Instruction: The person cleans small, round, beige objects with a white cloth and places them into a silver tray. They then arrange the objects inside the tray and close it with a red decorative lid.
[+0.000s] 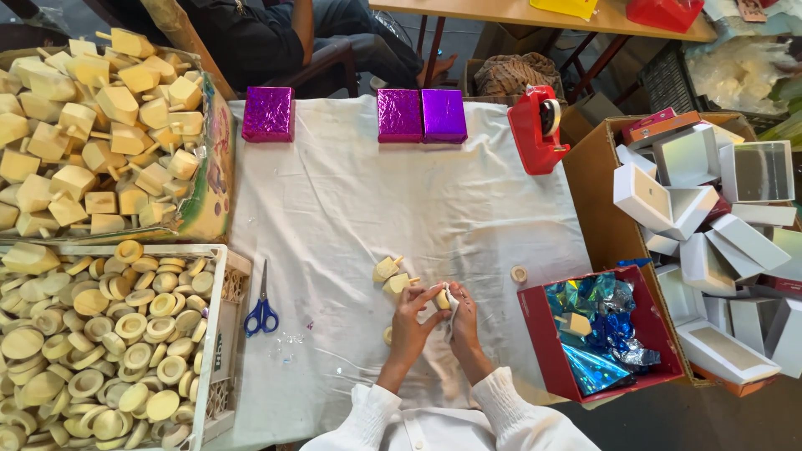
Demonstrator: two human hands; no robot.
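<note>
Both my hands meet over the white cloth near its front edge. My left hand (pixel 413 321) grips a small pale wooden piece (pixel 440 299) from the left. My right hand (pixel 462 321) presses a bit of white cloth or paper (pixel 452 294) against that same piece. Two similar pale wooden pieces with short pegs (pixel 387 268) (pixel 398 284) lie just left of my hands, and another small round one (pixel 388 336) peeks out beside my left wrist. My sleeves are white.
Blue-handled scissors (pixel 262 311) lie left of my hands. A box of wooden blocks (pixel 100 125) and a crate of wooden discs (pixel 109 342) stand at the left. Three purple wrapped boxes (pixel 269 114) (pixel 399 115) (pixel 444 116), a red tape dispenser (pixel 537 129), a red box with shiny blue foil (pixel 597 334), white boxes (pixel 710 225) and a small tape roll (pixel 519 274) surround the cloth. A seated person is at the top.
</note>
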